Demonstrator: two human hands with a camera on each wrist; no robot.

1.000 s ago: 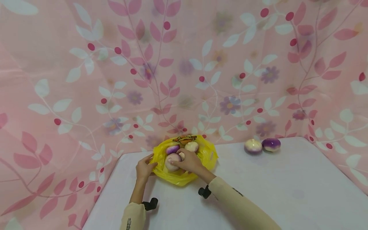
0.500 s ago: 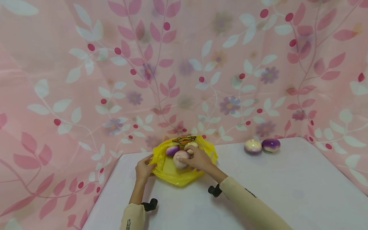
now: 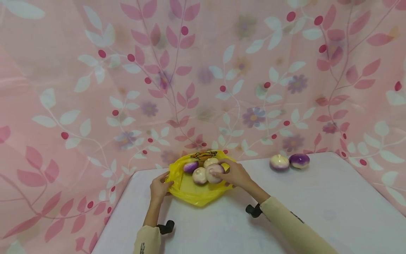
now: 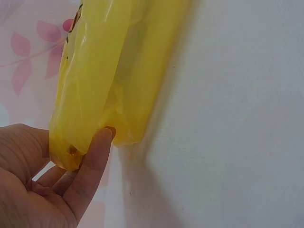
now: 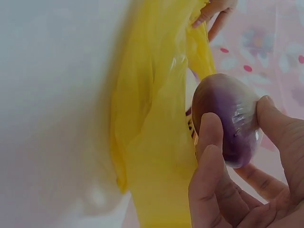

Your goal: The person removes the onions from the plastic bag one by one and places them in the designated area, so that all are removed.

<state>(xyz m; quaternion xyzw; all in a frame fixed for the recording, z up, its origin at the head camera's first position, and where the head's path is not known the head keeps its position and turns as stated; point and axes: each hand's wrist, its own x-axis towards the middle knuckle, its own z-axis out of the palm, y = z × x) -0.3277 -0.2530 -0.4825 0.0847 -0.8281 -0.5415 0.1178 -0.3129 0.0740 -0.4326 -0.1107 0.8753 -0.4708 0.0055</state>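
A yellow plastic bag (image 3: pixel 193 199) stands with its mouth wide on the white table. My left hand (image 3: pixel 159 187) pinches its left rim between thumb and fingers, seen close in the left wrist view on the yellow plastic (image 4: pixel 95 80). At the bag's right side, my right hand (image 3: pixel 237 175) grips a purple-and-white turnip (image 3: pixel 214 173) over the opening. Its purple side faces the right wrist view, where the turnip (image 5: pixel 228 118) sits between thumb and fingers. Inside the bag lie a purple turnip (image 3: pixel 190 167), a pale turnip (image 3: pixel 200 175) and another pale turnip (image 3: pixel 210 162), partly covered.
Two more turnips sit side by side at the table's back right, a cream-topped turnip (image 3: pixel 279 163) and a purple turnip (image 3: pixel 299 161). A pink floral curtain (image 3: pixel 203 88) hangs behind the white table (image 3: pixel 301 208). Each wrist carries a small black camera (image 3: pixel 253 210).
My right hand has moved right with the turnip, from the bag's left part to its right rim. A pale turnip in the bag is now uncovered. My left hand stays on the rim.
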